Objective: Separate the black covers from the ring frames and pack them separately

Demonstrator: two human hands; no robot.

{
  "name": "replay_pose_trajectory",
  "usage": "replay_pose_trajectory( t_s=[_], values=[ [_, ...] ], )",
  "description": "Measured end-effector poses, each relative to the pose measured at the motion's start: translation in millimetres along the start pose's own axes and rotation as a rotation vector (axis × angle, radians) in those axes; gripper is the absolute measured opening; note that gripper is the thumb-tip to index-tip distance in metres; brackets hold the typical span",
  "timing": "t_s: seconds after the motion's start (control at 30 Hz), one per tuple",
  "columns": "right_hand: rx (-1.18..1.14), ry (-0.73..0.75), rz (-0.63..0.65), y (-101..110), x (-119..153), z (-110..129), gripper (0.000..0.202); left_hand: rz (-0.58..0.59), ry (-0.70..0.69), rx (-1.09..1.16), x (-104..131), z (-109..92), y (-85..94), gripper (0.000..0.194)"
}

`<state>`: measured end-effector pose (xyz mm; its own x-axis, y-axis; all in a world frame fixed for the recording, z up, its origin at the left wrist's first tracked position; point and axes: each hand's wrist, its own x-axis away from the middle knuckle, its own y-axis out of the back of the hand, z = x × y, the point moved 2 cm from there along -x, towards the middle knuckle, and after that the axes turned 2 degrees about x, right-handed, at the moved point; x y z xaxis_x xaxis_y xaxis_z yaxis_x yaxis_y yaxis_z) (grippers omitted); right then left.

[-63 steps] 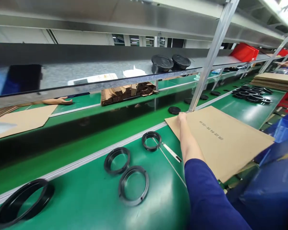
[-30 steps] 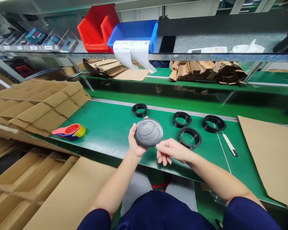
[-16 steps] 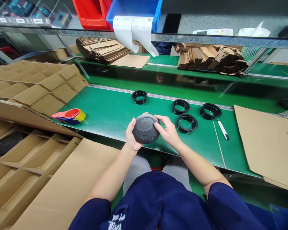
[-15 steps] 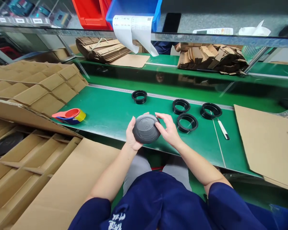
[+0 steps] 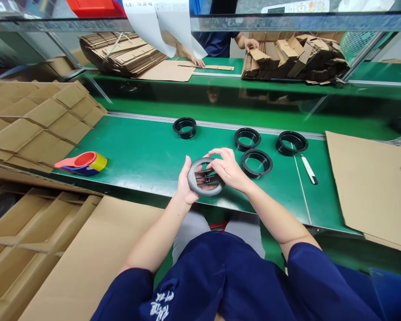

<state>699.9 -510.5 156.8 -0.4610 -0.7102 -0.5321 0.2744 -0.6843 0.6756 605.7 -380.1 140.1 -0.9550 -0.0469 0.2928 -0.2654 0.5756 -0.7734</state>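
Observation:
Over the front edge of the green table I hold a round black air vent, its grey-black ring facing up and dark bars showing across the open middle. My left hand is closed around its left side and underside. The bent fingers of my right hand grip it at the upper right, with the fingertips reaching into the ring. Just right of my right hand lies a black ring. Behind it are a second black ring and a third black ring; one more black ring lies farther left.
A white cutter lies on the green table at right, beside a cardboard sheet. Nested coloured scoops or tape rings lie left. Cardboard dividers rise at far left. Beyond the shelf rail, a co-worker's hands touch cardboard.
The vent's solid embossed face has given way to an open ring with bars inside. My view has tilted lower, and a co-worker's hands with a cardboard strip have come into sight.

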Motion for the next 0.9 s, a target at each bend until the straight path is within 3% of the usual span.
replay_pose_trajectory(
  t_s=[0.13, 0.27, 0.43, 0.53, 0.6, 0.67, 0.73, 0.8, 0.83, 0.9],
  values=[
    [-0.133, -0.059, 0.072, 1.9, -2.6, -7.7, 0.062, 0.033, 0.010, 0.001, -7.0, -3.1, 3.5, 0.079],
    [-0.163, -0.107, 0.034, 2.1, -2.5, -17.9, 0.065, 0.006, 0.031, 0.021, -17.8, -9.5, 9.1, 0.077],
    [0.075, 0.130, 0.210, -11.9, 1.2, -21.7, 0.061, -0.059, -0.048, 0.054, -37.5, -18.6, 17.1, 0.070],
    [0.201, 0.127, 0.265, -16.4, 3.6, -24.2, 0.088, -0.022, 0.028, 0.008, -48.3, -12.2, 14.2, 0.066],
    [0.196, 0.061, 0.250, -16.7, 6.0, -27.5, 0.109, 0.028, 0.097, -0.083, -59.0, -8.4, 9.9, 0.066],
    [0.161, -0.020, 0.201, -15.8, 9.3, -32.3, 0.117, 0.010, 0.068, -0.255, -76.5, -17.2, 7.8, 0.068],
    [0.143, -0.096, 0.134, -14.6, 12.6, -37.9, 0.114, -0.194, -0.155, -0.507, -99.7, -47.7, 11.4, 0.061],
    [0.147, -0.141, 0.097, -14.5, 15.5, -42.9, 0.112, -0.564, -0.492, -0.741, -121.2, -94.9, 20.0, 0.050],
    [0.154, -0.149, 0.097, -15.1, 16.8, -44.9, 0.110, -0.738, -0.616, -0.808, -130.0, -118.7, 25.3, 0.056],
    [0.172, -0.152, 0.110, -17.2, 19.2, -48.4, 0.108, -0.899, -0.660, -0.835, -145.1, -155.6, 37.2, 0.070]
  ],
)
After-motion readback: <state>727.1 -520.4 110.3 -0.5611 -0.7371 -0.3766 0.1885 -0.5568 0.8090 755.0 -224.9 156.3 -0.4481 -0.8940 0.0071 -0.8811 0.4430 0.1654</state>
